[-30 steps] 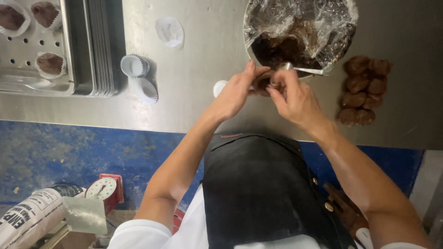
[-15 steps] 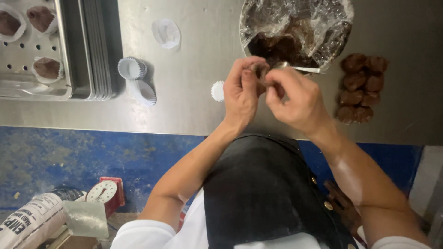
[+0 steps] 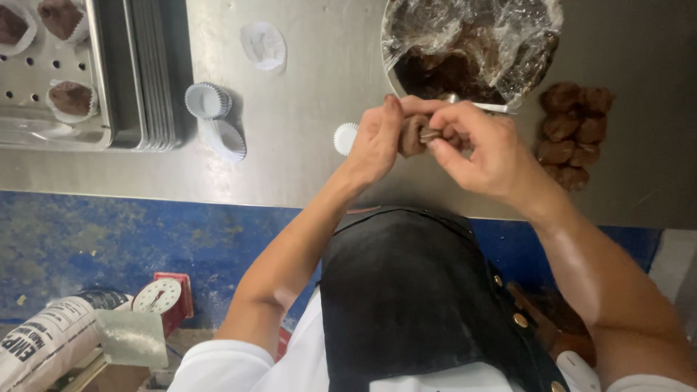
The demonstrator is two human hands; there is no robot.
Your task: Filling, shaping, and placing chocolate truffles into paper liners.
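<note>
My left hand (image 3: 377,138) cups a lump of brown chocolate dough (image 3: 412,135) over the steel table (image 3: 305,109). My right hand (image 3: 483,149) presses against the same lump and holds a small metal spoon (image 3: 430,135) at it. Just beyond both hands stands a round metal bowl (image 3: 472,51) of dark dough, half covered with crumpled plastic film. A small white paper cup (image 3: 345,138) lies on the table just left of my left hand. A cluster of several shaped dough balls (image 3: 573,134) lies to the right of my right hand.
A perforated tray (image 3: 29,80) at the far left holds dough pieces in paper cups, on a stack of trays (image 3: 149,72). More white paper cups (image 3: 210,109) and a flattened one (image 3: 263,45) lie between. Below the table edge: blue floor, a small red scale (image 3: 161,296), a flour sack (image 3: 43,341).
Both hands stay together at the dough lump and have drawn slightly toward the table's near edge; the fingers have shifted around the lump.
</note>
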